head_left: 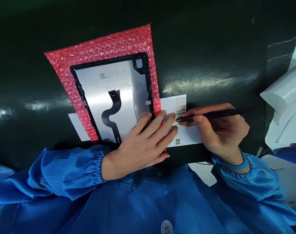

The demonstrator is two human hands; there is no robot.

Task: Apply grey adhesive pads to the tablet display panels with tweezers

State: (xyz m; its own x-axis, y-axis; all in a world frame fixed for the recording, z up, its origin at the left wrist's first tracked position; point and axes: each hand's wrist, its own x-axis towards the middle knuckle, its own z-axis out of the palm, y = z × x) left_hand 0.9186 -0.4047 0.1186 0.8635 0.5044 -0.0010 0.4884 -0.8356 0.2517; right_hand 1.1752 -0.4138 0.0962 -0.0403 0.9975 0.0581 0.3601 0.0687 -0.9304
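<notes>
A display panel (pixel 123 81) with a silver back and black frame lies on red bubble wrap (pixel 99 45). A black flex cable (pixel 108 117) curves down its back. My left hand (pixel 145 143) lies open, fingers spread, across the panel's lower right corner, the bubble wrap and the edge of a white sheet. My right hand (pixel 219 128) is closed around black tweezers (pixel 218 113). Their pointed tip is at the white sticker sheet (pixel 186 135), just below rows of small grey stickers (pixel 180 104). My left fingertips are close to that tip.
The work surface (pixel 211 48) is dark green and shiny. Crumpled white sheeting (pixel 284 100) lies at the right edge. Another part of white paper (pixel 78 126) sticks out from beneath the bubble wrap on the left. My blue sleeves border the near edge.
</notes>
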